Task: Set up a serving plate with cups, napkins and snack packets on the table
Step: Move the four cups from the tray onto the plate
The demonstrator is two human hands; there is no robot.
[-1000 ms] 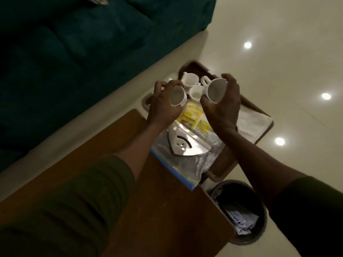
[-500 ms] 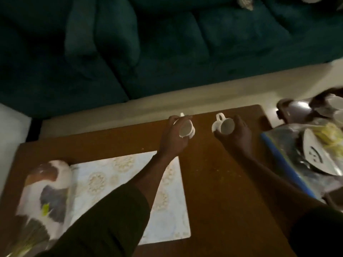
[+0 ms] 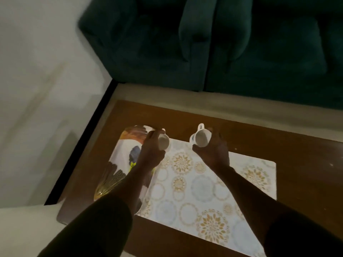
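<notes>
over placemat [image 3: 200,190]: each hand's grip wraps white cup.

Two glossy white ceramic cups [image 3: 163,142] [image 3: 201,138] are catching the light at centre frame, above a smooth placemat [image 3: 204,186] printed with gold medallions; a shiny painted serving plate [image 3: 122,156] is gleaming at left on the polished wooden table [image 3: 297,154], a plush teal velvet sofa [image 3: 241,43] looming along the top

Dim room: a dark teal sofa [image 3: 204,43] fills the far side, a pale floor [image 3: 37,80] spreads left, and a brown wooden table [image 3: 297,154] sits just before the sofa.
</notes>
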